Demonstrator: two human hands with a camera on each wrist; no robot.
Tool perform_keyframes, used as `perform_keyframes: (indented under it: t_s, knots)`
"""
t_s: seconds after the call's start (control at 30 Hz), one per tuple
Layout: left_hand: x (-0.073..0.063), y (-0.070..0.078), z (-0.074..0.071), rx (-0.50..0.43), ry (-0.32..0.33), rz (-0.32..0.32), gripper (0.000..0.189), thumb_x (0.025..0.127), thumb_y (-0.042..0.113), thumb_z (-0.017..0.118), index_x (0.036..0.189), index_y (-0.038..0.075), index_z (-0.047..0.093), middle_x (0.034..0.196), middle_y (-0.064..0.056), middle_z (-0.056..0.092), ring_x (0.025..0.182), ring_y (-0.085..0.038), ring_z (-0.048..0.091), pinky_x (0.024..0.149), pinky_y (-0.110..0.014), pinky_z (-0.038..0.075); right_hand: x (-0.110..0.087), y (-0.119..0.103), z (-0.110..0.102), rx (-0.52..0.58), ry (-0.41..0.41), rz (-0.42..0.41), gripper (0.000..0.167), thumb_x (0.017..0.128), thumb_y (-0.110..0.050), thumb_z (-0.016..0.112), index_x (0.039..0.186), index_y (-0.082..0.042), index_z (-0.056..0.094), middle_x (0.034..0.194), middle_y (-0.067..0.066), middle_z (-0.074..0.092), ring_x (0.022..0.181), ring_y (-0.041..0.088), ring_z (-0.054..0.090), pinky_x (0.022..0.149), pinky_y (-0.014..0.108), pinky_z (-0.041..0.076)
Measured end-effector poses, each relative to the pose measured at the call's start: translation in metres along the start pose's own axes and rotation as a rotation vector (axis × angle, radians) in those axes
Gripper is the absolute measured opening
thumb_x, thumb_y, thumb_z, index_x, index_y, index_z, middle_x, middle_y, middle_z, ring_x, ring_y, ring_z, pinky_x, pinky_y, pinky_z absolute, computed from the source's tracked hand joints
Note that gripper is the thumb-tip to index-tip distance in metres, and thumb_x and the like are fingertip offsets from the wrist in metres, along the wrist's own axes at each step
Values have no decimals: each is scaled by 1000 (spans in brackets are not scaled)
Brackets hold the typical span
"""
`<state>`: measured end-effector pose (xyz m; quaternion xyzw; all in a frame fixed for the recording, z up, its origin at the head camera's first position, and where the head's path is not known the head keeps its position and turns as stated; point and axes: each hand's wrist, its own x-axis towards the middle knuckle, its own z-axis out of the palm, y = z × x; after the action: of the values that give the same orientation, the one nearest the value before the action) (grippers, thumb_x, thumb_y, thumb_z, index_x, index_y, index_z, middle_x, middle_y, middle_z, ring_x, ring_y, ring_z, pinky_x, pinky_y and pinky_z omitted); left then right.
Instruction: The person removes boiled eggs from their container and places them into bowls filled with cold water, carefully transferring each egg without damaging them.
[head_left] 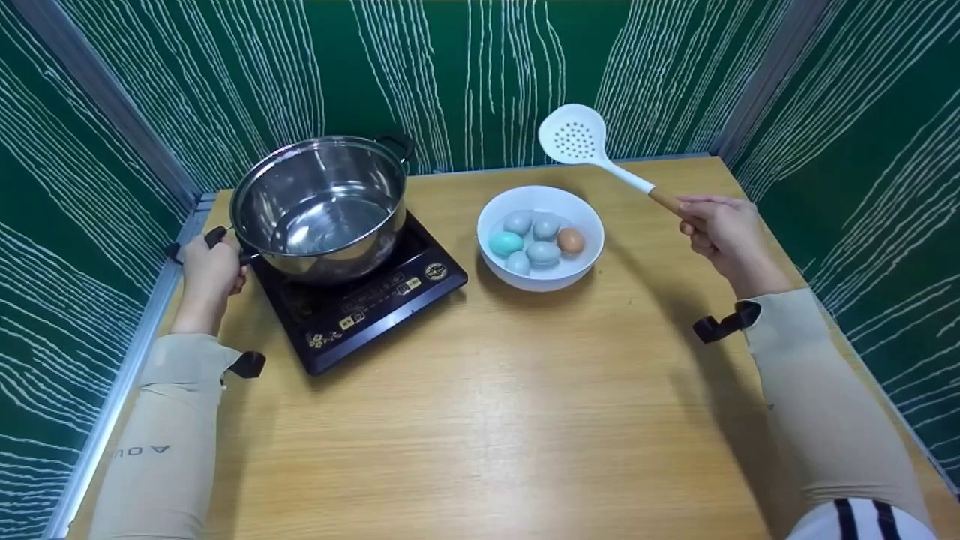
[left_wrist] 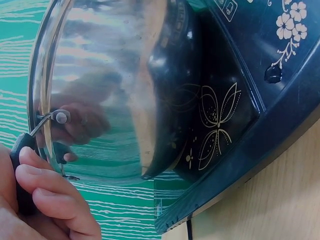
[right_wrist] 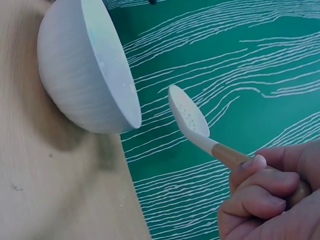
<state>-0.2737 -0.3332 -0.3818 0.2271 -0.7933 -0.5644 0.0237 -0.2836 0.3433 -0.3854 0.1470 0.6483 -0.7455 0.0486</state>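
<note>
My left hand (head_left: 209, 268) grips the black side handle (left_wrist: 25, 172) of a shiny steel pot (head_left: 322, 202). The pot sits on a black induction cooker (head_left: 375, 300), and its inside shows reflections and possibly water. In my right hand (head_left: 724, 229) is a white slotted skimmer (head_left: 573, 135), held by its wooden handle (right_wrist: 232, 156) above the table's right side. Its perforated head is raised to the right of and behind a white bowl (head_left: 540, 281). Inside the bowl lie several pale blue-grey eggs (head_left: 543, 253), a turquoise egg (head_left: 505, 243) and a brown egg (head_left: 571, 241).
A wooden table (head_left: 480, 420) carries everything. Green walls (head_left: 480, 75) with white wavy lines enclose it at the back and both sides, with grey metal posts (head_left: 765, 67) at the corners. The pot's far handle (head_left: 397, 144) points toward the back wall.
</note>
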Motion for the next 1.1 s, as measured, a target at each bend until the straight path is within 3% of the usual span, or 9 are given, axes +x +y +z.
perform_keyframes:
  t_s: [0.2, 0.67, 0.73, 0.93, 1.1]
  knots:
    - [-1, 1, 0, 23, -11, -10, 31, 114, 25, 33, 139, 7, 34, 74, 6, 53, 56, -5, 53, 53, -22, 47, 8, 15, -5, 37, 43, -6, 17, 110, -18, 63, 120, -13, 75, 78, -3, 66, 57, 6, 53, 48, 18, 36]
    - [-2, 2, 0, 20, -25, -24, 39, 114, 24, 31, 148, 6, 29, 77, 6, 53, 57, -5, 54, 55, -21, 48, 21, 45, -15, 154, 149, 70, 14, 110, -18, 63, 119, -8, 66, 71, -1, 64, 53, 7, 52, 49, 21, 39]
    - [-2, 2, 0, 18, -21, -22, 36, 114, 24, 31, 145, 7, 31, 75, 6, 53, 56, -5, 54, 54, -21, 48, 23, 49, -16, 154, 167, 84, 14, 110, -18, 63, 119, -7, 65, 71, 0, 63, 52, 8, 52, 49, 22, 39]
    - [-3, 0, 0, -28, -3, 15, 7, 109, 20, 36, 113, 14, 38, 60, 7, 50, 47, -4, 51, 46, -20, 45, 28, 61, -18, 157, 194, 118, 16, 110, -14, 60, 122, -4, 59, 64, 0, 61, 48, 8, 50, 44, 23, 38]
    - [-3, 0, 0, -20, -10, 21, 4, 110, 19, 35, 113, 16, 36, 61, 7, 50, 48, -4, 51, 46, -21, 46, 31, 71, -19, 126, 212, 142, 25, 111, -17, 57, 132, -5, 53, 68, -1, 61, 53, 9, 51, 48, 23, 41]
